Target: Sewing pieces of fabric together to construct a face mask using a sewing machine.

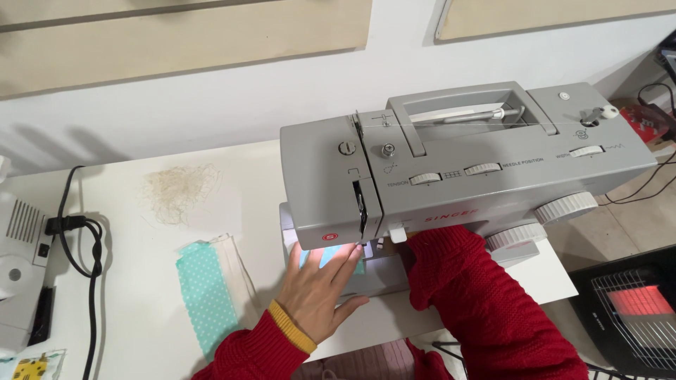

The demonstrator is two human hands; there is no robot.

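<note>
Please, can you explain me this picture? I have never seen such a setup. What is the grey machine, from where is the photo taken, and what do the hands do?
The one picture comes from a camera on the person's head, looking down. The grey sewing machine stands on a white table. The left hand lies flat, fingers spread, on mint dotted fabric that runs under the needle area. The right hand is hidden under the machine's arm; only its red sleeve shows. A tuft of loose threads lies behind, a black cable on the left, and a glowing heater on the right.
</note>
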